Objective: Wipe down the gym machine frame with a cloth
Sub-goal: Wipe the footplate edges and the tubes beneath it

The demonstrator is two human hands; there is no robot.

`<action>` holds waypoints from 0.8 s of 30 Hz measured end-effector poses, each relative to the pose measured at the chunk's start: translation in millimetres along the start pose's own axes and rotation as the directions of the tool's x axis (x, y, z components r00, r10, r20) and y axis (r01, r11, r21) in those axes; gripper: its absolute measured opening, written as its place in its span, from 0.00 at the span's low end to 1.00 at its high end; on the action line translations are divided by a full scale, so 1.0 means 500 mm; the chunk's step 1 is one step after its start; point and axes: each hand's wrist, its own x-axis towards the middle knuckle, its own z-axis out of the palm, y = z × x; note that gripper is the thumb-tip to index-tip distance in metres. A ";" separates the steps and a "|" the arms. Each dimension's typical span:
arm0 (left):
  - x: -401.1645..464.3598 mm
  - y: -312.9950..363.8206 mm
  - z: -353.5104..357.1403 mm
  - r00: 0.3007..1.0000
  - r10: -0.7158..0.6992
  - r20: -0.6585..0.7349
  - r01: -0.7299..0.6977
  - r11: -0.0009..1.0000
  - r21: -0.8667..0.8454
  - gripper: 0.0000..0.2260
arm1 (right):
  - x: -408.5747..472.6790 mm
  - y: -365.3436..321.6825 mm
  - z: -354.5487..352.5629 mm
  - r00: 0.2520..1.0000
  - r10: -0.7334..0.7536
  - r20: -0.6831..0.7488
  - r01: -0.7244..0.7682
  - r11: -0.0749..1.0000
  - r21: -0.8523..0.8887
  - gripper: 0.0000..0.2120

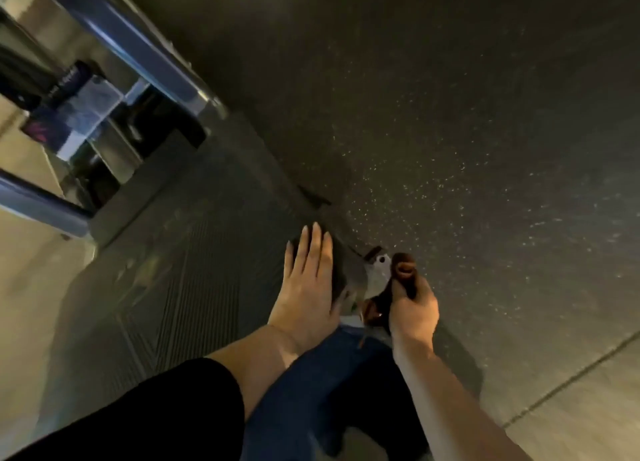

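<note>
While right hand (412, 305) grips cloth (403, 270), machine frame (138, 45) blurred

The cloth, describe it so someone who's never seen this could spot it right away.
Start at the dark speckled floor and come down to the two hands at bottom centre. The cloth is the dark brown bunched rag gripped in the right hand, against a pale grey metal bracket. The left hand lies flat and holds nothing.

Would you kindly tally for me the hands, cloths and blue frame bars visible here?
Hands: 2, left hand and right hand
Cloths: 1, dark cloth
Blue frame bars: 2, upper bar and lower bar
Total: 5
</note>
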 end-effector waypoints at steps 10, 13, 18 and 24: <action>-0.004 -0.010 -0.015 0.998 0.024 0.055 -0.024 1.000 -0.013 0.37 | 0.005 -0.162 0.092 0.952 0.025 0.306 0.004 0.996 -0.094 0.20; 0.000 -0.010 -0.008 0.999 0.007 0.035 -0.006 1.000 -0.031 0.39 | 0.020 -0.196 0.081 0.915 0.008 0.403 0.099 0.964 -0.245 0.18; 0.003 -0.004 -0.016 0.996 -0.013 0.089 0.018 0.998 -0.057 0.44 | 0.035 -0.226 0.058 0.858 0.108 0.502 0.102 0.922 -0.373 0.16; 0.020 0.052 -0.041 0.949 -0.295 0.108 0.313 0.920 -0.236 0.46 | 0.065 -0.293 0.094 0.790 0.123 0.600 0.221 0.856 -0.467 0.16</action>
